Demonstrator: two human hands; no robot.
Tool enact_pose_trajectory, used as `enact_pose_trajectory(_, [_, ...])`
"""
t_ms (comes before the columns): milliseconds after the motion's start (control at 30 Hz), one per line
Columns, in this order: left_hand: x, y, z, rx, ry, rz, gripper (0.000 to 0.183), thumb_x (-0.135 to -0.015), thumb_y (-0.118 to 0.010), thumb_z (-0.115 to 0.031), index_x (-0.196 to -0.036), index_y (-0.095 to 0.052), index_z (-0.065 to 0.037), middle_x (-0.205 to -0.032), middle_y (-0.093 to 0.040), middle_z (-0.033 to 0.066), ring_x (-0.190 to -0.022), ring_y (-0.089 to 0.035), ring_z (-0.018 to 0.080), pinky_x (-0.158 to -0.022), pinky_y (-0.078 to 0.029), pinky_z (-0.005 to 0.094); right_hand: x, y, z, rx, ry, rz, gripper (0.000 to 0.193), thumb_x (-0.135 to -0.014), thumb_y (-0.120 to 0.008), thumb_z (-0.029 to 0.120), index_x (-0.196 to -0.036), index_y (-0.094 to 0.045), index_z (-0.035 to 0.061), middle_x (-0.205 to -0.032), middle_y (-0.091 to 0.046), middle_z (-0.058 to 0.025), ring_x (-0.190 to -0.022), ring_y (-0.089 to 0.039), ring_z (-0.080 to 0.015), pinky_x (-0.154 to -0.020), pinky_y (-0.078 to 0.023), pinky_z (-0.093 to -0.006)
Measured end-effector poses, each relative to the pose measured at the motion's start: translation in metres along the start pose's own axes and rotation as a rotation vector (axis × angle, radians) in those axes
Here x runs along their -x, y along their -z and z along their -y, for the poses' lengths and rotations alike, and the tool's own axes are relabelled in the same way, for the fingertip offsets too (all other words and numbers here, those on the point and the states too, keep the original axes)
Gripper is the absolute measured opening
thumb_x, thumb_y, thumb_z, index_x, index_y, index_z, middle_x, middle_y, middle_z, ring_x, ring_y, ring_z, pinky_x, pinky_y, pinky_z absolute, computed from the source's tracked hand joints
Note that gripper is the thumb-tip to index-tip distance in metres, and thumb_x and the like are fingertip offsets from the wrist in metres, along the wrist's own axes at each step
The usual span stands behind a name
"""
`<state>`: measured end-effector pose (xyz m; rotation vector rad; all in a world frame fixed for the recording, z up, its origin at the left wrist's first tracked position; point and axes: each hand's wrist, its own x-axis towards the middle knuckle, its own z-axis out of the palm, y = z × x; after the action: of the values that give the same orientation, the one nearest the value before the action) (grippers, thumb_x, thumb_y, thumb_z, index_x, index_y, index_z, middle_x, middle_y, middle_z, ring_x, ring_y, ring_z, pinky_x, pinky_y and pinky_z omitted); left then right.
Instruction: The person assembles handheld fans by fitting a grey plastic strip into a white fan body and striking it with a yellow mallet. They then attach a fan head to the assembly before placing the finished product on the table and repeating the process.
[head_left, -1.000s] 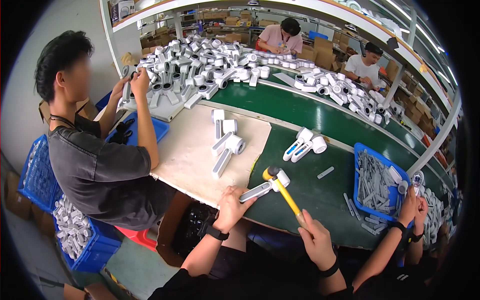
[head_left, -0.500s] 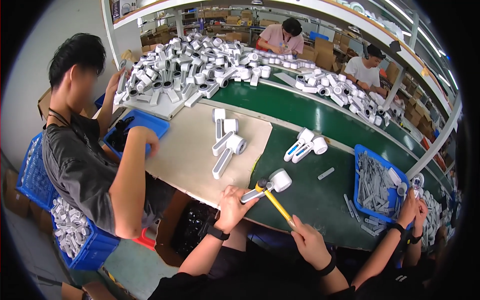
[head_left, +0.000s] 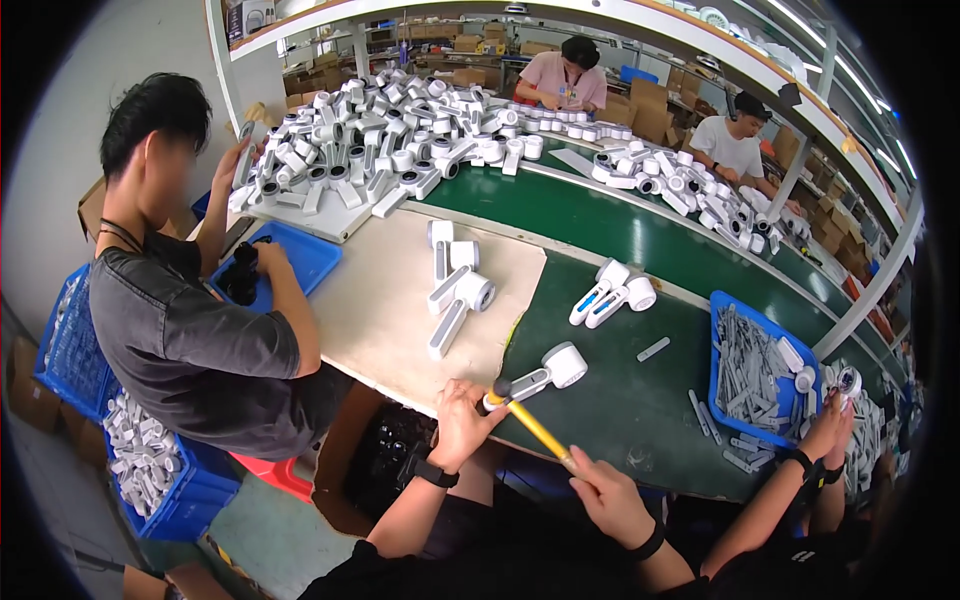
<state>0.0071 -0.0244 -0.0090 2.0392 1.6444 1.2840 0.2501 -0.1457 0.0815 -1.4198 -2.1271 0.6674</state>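
My left hand is closed around the handle end of a white handheld device with a round head and a grey strip. The device rests on the green mat, head pointing away to the right. My right hand grips the yellow handle of a small hammer. Its dark head is over the device's handle end, close to my left fingers; whether it touches cannot be made out. Two similar devices with blue strips lie beyond. Further left, several grey-stripped ones lie on the beige sheet.
A blue tray of grey strips stands at right, beside a co-worker's hands. A loose strip lies on the mat. At left a person reaches into another blue tray. White devices are heaped behind.
The hammer head has moved left along the device's handle toward my left hand, and my right hand moved slightly left. The person at left has put a hand into the tray of black parts.
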Motion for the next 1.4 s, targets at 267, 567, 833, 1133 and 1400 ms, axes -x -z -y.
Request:
enact_pose_trajectory(267, [-0.003, 0.005, -0.004, 0.008, -0.031, -0.017, 0.032, -0.068, -0.086, -0.028, -0.091, -0.075, -0.008, -0.082, -0.064, 0.0091, -0.092, -0.057, 0.0310, -0.083, -0.043, 0.0422, -0.001, 0.016, -0.017, -0.021, -0.053, -0.264, 0.048, -0.090, -0.061, 0.002, -0.137, -0.052, -0.0002, -0.091, -0.063, -0.0169, -0.075, -0.062, -0.0296, -0.071, -0.048, -0.0338])
enact_pose_trajectory(567, [-0.024, -0.002, -0.028, -0.006, -0.154, 0.157, 0.036, -0.081, -0.076, -0.019, -0.112, -0.065, -0.005, -0.101, -0.063, 0.0152, -0.095, -0.056, 0.0368, -0.085, -0.045, 0.0464, 0.002, 0.004, -0.030, -0.182, -0.102, -0.223, 0.048, -0.090, -0.063, 0.003, -0.136, -0.053, -0.0014, -0.100, -0.067, -0.0179, -0.083, -0.065, -0.0244, -0.076, -0.050, -0.0309])
enact_pose_trajectory(833, [-0.036, 0.020, 0.042, -0.355, -0.033, -0.203, 0.033, -0.082, -0.073, -0.016, -0.109, -0.064, 0.001, -0.100, -0.063, 0.0207, -0.097, -0.057, 0.0390, -0.085, -0.046, 0.0478, 0.042, 0.007, -0.072, -0.266, -0.272, -0.491, 0.050, -0.088, -0.065, 0.005, -0.136, -0.053, -0.0014, -0.104, -0.067, -0.0229, -0.091, -0.068, -0.0349, -0.081, -0.052, -0.0351])
enact_pose_trajectory(1133, [-0.117, -0.019, 0.025, -0.780, 0.027, -0.274, 0.056, -0.076, -0.076, -0.023, -0.125, -0.053, -0.008, -0.119, -0.056, 0.0128, -0.103, -0.059, 0.0320, -0.085, -0.048, 0.0445, 0.056, 0.026, -0.110, -0.169, -0.270, -0.689, 0.049, -0.089, -0.064, 0.006, -0.136, -0.052, -0.0037, -0.092, -0.067, -0.0188, -0.079, -0.068, -0.0246, -0.072, -0.051, -0.0324])
enact_pose_trajectory(1400, [-0.115, -0.151, -0.190, 0.305, -0.374, 0.421, 0.016, -0.084, -0.068, -0.011, -0.099, -0.070, -0.005, -0.098, -0.069, 0.0156, -0.092, -0.067, 0.0344, -0.079, -0.054, 0.0417, 0.075, 0.026, -0.122, -0.708, -0.274, -0.639, 0.053, -0.094, -0.058, 0.005, -0.145, -0.045, -0.0006, -0.074, -0.058, -0.0027, -0.053, -0.051, -0.0076, -0.048, -0.040, -0.0206])
